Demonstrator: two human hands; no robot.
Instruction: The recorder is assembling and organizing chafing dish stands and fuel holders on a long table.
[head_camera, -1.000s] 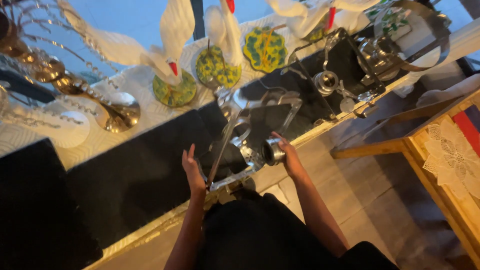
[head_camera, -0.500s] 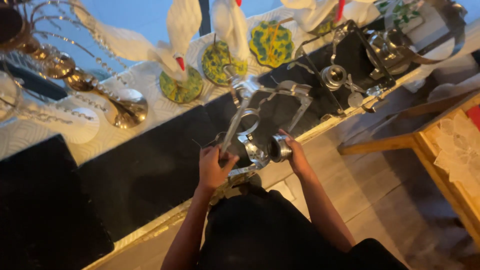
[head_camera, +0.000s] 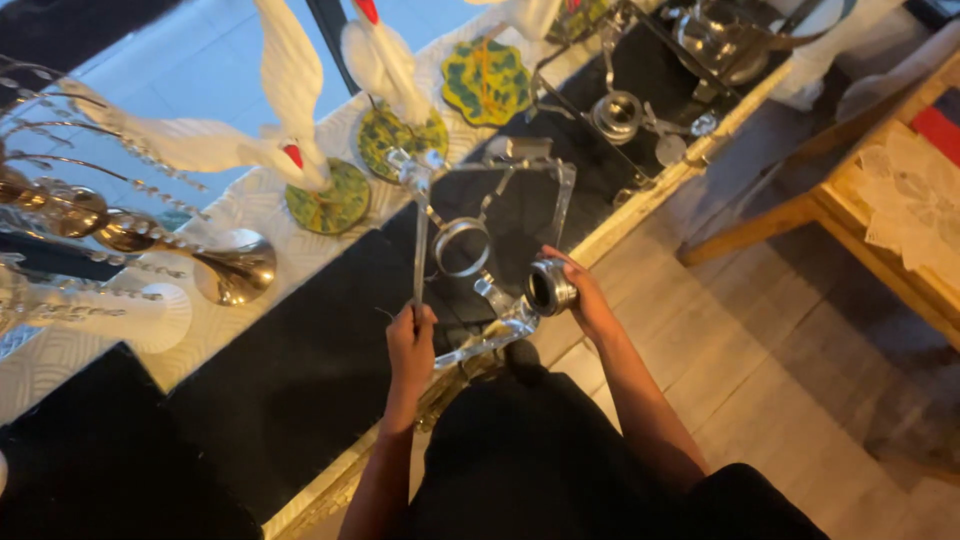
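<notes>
Both hands have closed on the clear acrylic candle stand, which a moment ago was only being reached for, and it now looks lifted and tilted off the black table at mid-frame, so the work has gone from reaching to handling. Left hand is fisted round a slim upright rod at the stand's lower left, while the right hand curls its fingers about a silver ring cup at the stand's lower right. White bird ornaments stand untouched at upper left.
</notes>
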